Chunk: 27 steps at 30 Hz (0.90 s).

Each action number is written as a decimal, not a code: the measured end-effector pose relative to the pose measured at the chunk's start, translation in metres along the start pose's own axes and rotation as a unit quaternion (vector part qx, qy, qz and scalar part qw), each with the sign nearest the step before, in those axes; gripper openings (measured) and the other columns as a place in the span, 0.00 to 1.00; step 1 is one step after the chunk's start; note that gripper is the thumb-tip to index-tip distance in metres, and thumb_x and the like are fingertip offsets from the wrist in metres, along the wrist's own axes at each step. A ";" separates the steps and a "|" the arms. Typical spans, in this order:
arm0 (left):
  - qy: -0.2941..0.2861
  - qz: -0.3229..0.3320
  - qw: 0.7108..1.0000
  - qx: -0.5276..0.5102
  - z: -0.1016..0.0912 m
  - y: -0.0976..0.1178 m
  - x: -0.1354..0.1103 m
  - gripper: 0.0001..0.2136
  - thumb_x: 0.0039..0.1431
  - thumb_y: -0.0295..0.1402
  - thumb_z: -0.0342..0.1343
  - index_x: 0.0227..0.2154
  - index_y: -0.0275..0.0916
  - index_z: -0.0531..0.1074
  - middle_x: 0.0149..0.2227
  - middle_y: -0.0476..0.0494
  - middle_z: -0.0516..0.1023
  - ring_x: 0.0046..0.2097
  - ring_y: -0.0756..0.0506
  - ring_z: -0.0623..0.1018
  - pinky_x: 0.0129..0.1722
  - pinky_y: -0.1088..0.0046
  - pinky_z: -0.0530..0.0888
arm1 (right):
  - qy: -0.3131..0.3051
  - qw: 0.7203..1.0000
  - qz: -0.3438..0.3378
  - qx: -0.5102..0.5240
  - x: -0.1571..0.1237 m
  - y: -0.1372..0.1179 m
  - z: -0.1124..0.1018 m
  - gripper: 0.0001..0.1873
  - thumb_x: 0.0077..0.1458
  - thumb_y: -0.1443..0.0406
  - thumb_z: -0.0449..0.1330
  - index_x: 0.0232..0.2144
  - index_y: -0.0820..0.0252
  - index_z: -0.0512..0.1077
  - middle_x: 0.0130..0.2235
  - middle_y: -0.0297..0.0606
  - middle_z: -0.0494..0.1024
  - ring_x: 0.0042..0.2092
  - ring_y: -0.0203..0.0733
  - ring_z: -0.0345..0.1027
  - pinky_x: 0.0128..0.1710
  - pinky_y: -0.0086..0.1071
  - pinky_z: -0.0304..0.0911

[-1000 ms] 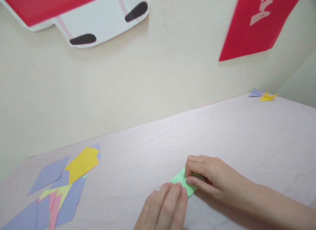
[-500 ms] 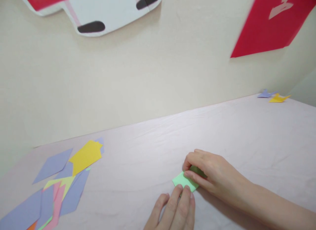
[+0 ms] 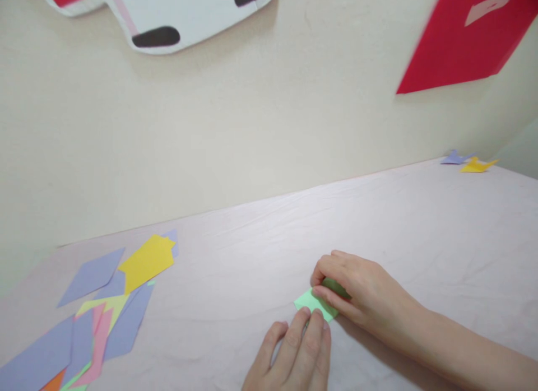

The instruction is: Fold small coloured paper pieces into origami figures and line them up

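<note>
A small folded piece of light green paper (image 3: 308,300) lies on the table between my hands. My left hand (image 3: 296,349) comes in from the bottom with its fingers stretched out, the fingertips resting on the paper's near edge. From the right, my right hand (image 3: 363,287) pinches the paper's far right part between thumb and curled fingers. That part of the paper is mostly hidden by the hand, and a darker green bit shows in the gap under the fingers.
Loose sheets in purple (image 3: 40,352), yellow (image 3: 147,262) and pink (image 3: 100,343) overlap at the left of the cloth-covered table (image 3: 227,268). A purple folded figure (image 3: 454,158) and a yellow one (image 3: 478,165) stand at the far right, by the wall (image 3: 252,127).
The view has shifted slightly. Both hands stay at the green paper in nearly the same pose.
</note>
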<state>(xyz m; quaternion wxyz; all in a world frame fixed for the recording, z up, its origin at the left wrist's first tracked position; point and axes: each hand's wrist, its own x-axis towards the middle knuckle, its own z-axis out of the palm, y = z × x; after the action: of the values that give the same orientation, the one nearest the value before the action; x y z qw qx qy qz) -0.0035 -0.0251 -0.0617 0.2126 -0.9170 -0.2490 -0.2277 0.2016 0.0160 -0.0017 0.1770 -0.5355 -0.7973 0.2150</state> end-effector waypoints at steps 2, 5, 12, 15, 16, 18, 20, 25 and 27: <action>-0.005 0.002 1.000 -0.004 0.001 0.000 0.000 0.12 0.68 0.29 0.48 0.47 0.36 0.75 0.56 0.44 0.75 0.67 0.42 0.58 0.67 0.63 0.51 | 0.001 1.000 -0.001 -0.002 0.000 0.000 0.001 0.06 0.56 0.73 0.58 0.29 0.61 0.72 0.30 0.35 0.76 0.33 0.40 0.68 0.33 0.30 0.59; -0.010 0.001 1.000 -0.006 0.000 0.000 0.000 0.12 0.68 0.30 0.48 0.48 0.36 0.75 0.56 0.44 0.74 0.67 0.42 0.58 0.68 0.63 0.49 | 0.006 1.000 -0.004 -0.004 -0.002 0.001 0.002 0.06 0.56 0.74 0.58 0.29 0.61 0.72 0.30 0.35 0.76 0.33 0.40 0.68 0.33 0.29 0.59; -0.036 -0.009 0.999 0.000 -0.003 0.003 -0.001 0.14 0.69 0.30 0.46 0.52 0.38 0.73 0.57 0.45 0.74 0.65 0.44 0.64 0.65 0.65 0.57 | 0.008 1.000 0.001 -0.013 -0.002 -0.001 0.001 0.07 0.56 0.73 0.58 0.29 0.60 0.72 0.30 0.36 0.77 0.34 0.40 0.68 0.34 0.30 0.59; -0.048 -0.021 0.999 -0.006 -0.004 0.005 -0.001 0.14 0.69 0.29 0.47 0.52 0.38 0.72 0.56 0.45 0.75 0.63 0.44 0.66 0.64 0.65 0.59 | 0.006 1.000 0.004 -0.009 0.000 -0.002 0.000 0.06 0.56 0.73 0.57 0.30 0.60 0.72 0.31 0.36 0.77 0.34 0.40 0.68 0.34 0.30 0.59; -0.048 -0.023 0.999 -0.008 -0.004 0.006 -0.001 0.14 0.68 0.29 0.47 0.53 0.38 0.72 0.56 0.44 0.75 0.63 0.43 0.67 0.64 0.65 0.59 | 0.006 1.000 0.005 -0.006 0.000 -0.002 0.000 0.06 0.57 0.73 0.57 0.30 0.59 0.72 0.31 0.36 0.77 0.34 0.40 0.68 0.34 0.30 0.59; -0.047 -0.028 0.998 -0.014 -0.005 0.006 0.000 0.14 0.68 0.30 0.48 0.53 0.38 0.72 0.55 0.44 0.76 0.62 0.43 0.67 0.64 0.66 0.60 | 0.005 1.000 0.007 -0.003 0.000 -0.002 0.000 0.06 0.56 0.73 0.57 0.29 0.59 0.71 0.30 0.35 0.77 0.34 0.40 0.68 0.34 0.30 0.59; -0.048 -0.029 0.998 -0.019 -0.005 0.006 0.000 0.14 0.68 0.30 0.48 0.53 0.38 0.72 0.55 0.43 0.76 0.62 0.43 0.68 0.63 0.66 0.60 | 0.003 1.000 0.008 -0.003 -0.001 -0.001 0.000 0.06 0.56 0.73 0.57 0.29 0.59 0.71 0.30 0.35 0.77 0.34 0.40 0.68 0.34 0.30 0.59; -0.047 -0.028 0.998 -0.021 -0.007 0.005 0.003 0.13 0.68 0.30 0.49 0.51 0.38 0.73 0.53 0.43 0.77 0.60 0.43 0.69 0.62 0.68 0.60 | 0.000 1.000 0.007 -0.003 -0.001 -0.002 0.000 0.06 0.57 0.73 0.58 0.30 0.60 0.71 0.31 0.35 0.76 0.34 0.40 0.68 0.34 0.30 0.58; -0.046 -0.027 0.998 -0.020 -0.008 0.004 0.004 0.13 0.69 0.29 0.48 0.51 0.38 0.73 0.53 0.44 0.77 0.59 0.44 0.70 0.62 0.68 0.60 | 0.001 1.000 0.007 -0.005 0.000 -0.002 0.001 0.06 0.56 0.73 0.58 0.29 0.59 0.71 0.30 0.35 0.76 0.34 0.40 0.68 0.34 0.30 0.58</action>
<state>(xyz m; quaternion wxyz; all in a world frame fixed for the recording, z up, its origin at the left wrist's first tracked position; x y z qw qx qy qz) -0.0001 -0.0306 -0.0545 0.1759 -0.9237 -0.2785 -0.1956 0.1999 0.0150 -0.0012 0.1733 -0.5426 -0.7942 0.2114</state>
